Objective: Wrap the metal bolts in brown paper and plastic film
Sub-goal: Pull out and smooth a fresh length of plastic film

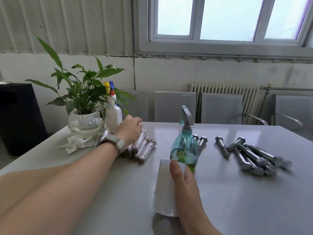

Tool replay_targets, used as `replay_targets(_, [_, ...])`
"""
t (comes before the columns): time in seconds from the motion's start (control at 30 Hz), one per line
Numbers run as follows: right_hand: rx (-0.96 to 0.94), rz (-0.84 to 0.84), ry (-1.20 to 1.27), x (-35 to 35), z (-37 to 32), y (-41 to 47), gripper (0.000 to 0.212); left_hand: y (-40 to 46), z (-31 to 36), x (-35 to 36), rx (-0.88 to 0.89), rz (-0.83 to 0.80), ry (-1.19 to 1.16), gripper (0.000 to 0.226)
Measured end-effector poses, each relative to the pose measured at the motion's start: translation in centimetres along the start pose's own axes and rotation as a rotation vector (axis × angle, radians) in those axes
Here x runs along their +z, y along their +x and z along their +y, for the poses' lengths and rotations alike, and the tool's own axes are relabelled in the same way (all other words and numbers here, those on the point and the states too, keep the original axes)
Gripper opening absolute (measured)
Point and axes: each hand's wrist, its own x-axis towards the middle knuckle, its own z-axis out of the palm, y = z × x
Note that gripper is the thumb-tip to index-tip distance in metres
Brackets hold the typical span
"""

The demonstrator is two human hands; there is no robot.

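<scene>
A pile of wrapped bolts (144, 148) lies left of the table's middle. My left hand (131, 128) reaches over the pile, its fingers curled down round the top wrapped bolt. Near the front, a roll of plastic film (163, 189) lies on the table, and my right hand (183, 182) grips it with the thumb over the top. Several bare metal bolts (254, 156) lie in a heap at the right. Two more bolts (201, 141) lie behind the spray bottle. Brown paper (18, 184) shows under my left forearm at the front left.
A blue spray bottle (184, 150) stands just beyond the roll. A potted plant in a glass bowl (85, 123), a white spray bottle (113, 114) and crumpled tissue (74, 145) crowd the table's far left corner. Metal chairs (220, 107) line the far edge.
</scene>
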Motion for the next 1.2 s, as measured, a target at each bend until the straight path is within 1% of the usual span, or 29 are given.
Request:
replay_targets(0.07, [0.000,0.005,0.022,0.1,-0.2,-0.2,0.039,-2.2,0.4,-1.4,-0.012,0.169,-0.297,0.024])
replay_targets(0.1, [0.003,0.008,0.032,0.1,-0.4,-0.3,0.041,-3.9,0.9,-1.9,-0.019,0.223,-0.412,0.022])
replay_targets(0.13, [0.011,0.011,0.045,0.2,-0.6,-0.5,0.044,-5.8,1.3,-2.1,-0.021,0.237,-0.493,0.021])
replay_targets(0.17, [0.019,0.014,0.057,0.2,-0.8,-0.6,0.047,-7.9,1.8,-2.0,-0.018,0.210,-0.537,0.021])
replay_targets(0.27, [0.015,0.031,0.092,0.2,-1.4,-0.8,0.049,-14.1,2.8,-0.8,-0.017,0.038,-0.585,0.020])
replay_targets(0.3, [0.012,0.031,0.101,0.1,-1.5,-0.8,0.050,-15.6,3.0,-0.3,-0.016,0.009,-0.599,0.018])
replay_targets(0.4, [0.022,-0.005,0.090,-0.1,-1.5,-0.9,0.056,-18.0,3.1,0.4,0.010,0.026,-0.597,0.014])
replay_targets(0.53, [-0.028,-0.043,0.011,0.1,-1.3,-1.1,0.064,-18.8,3.5,0.4,0.114,0.050,-0.550,0.017])
replay_targets(0.6, [-0.080,-0.050,-0.044,0.2,-1.2,-1.2,0.061,-19.0,3.4,0.6,0.150,0.039,-0.521,0.018])
replay_targets(0.67, [-0.098,-0.053,-0.064,0.2,-1.1,-1.3,0.055,-19.1,3.0,0.7,0.150,0.025,-0.490,0.017])
replay_targets(0.83, [-0.089,-0.021,-0.027,-0.1,-0.7,-1.0,0.052,-19.2,2.4,0.9,0.143,-0.073,-0.439,0.015])
replay_targets(0.9, [-0.069,-0.016,0.010,-0.2,-0.6,-0.8,0.052,-19.2,2.3,1.1,0.139,-0.102,-0.414,0.020])
replay_targets(1.0, [-0.041,-0.029,0.048,-0.3,-0.6,-0.7,0.057,-18.8,2.0,1.2,0.136,-0.131,-0.413,0.018])
replay_targets(1.07, [-0.032,-0.044,0.055,-0.3,-0.6,-0.7,0.060,-18.7,1.8,1.1,0.151,-0.135,-0.446,0.018])
replay_targets(1.2, [-0.036,-0.075,0.037,-0.3,-0.5,-0.8,0.063,-18.8,1.7,1.0,0.193,-0.116,-0.435,0.015])
